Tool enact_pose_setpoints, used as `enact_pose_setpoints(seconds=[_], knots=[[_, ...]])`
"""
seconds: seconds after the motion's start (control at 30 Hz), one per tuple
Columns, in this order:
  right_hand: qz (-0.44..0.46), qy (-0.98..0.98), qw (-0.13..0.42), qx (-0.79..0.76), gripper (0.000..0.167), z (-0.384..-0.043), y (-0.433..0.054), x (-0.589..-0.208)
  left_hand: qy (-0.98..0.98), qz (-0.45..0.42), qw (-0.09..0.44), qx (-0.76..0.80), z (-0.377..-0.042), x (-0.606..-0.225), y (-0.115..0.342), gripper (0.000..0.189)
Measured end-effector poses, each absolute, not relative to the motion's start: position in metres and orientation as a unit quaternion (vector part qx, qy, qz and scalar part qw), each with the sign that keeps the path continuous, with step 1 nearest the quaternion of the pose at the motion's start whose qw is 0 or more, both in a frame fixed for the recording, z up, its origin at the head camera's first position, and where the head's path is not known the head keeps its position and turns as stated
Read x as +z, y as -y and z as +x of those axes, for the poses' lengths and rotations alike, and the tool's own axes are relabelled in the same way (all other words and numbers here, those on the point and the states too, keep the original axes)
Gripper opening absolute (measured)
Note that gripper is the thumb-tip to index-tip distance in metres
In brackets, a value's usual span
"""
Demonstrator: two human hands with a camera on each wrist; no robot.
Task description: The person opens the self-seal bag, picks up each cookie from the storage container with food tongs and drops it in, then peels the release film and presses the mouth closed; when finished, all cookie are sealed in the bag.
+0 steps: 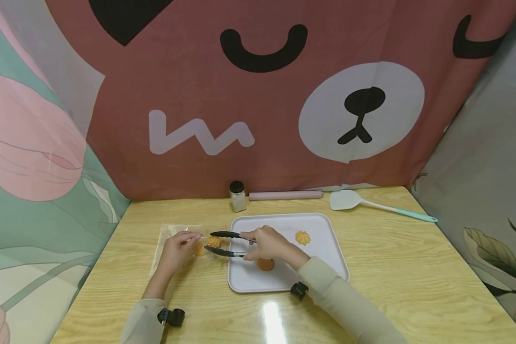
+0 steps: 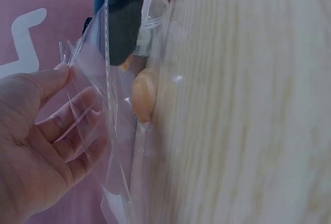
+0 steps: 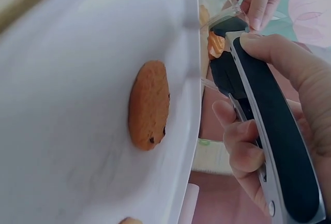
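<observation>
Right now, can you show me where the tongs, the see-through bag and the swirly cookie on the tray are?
tongs (image 1: 223, 243), head view, between the two black arms near the tips.
see-through bag (image 2: 103, 131), left wrist view, its clear film by the fingers.
swirly cookie (image 1: 303, 237), head view, its ridged top.

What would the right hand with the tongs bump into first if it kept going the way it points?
The right hand points its black tongs leftward, a swirl cookie between the tips. Going straight on, they would probably first meet the clear plastic bag that the left hand holds open, though depth is hard to judge.
</observation>
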State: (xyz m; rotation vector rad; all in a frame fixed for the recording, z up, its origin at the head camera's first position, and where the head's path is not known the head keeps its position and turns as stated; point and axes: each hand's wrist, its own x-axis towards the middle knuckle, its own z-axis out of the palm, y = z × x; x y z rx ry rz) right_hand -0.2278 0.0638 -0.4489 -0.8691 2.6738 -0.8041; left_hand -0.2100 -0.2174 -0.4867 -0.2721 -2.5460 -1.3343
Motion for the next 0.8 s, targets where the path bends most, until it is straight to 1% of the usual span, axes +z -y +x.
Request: enact_pose_setpoints(seconds=[0.3,0.47,0.67,0.8], knots=[[-0.280,-0.900,0.135,-0.307,0.064,-0.238,-0.049,-0.451,0.873,-0.096,0.138,-0.458,-0.211,-0.484,0.217,0.015],[-0.274,-0.897,0.142,-0.315,0.063,-0.240,-0.043,-0.453,0.871,-0.092,0.130,-0.465,-0.213,-0.483,0.217,0.015],[-0.278,-0.896,0.135,-0.319,0.064,-0.241,-0.036,-0.457,0.870,-0.082,0.129,-0.468,-0.212,-0.484,0.217,0.015],[-0.273,-0.901,0.125,-0.313,0.066,-0.239,-0.030,-0.460,0.864,-0.093,0.134,-0.476,-0.212,-0.483,0.216,0.014]])
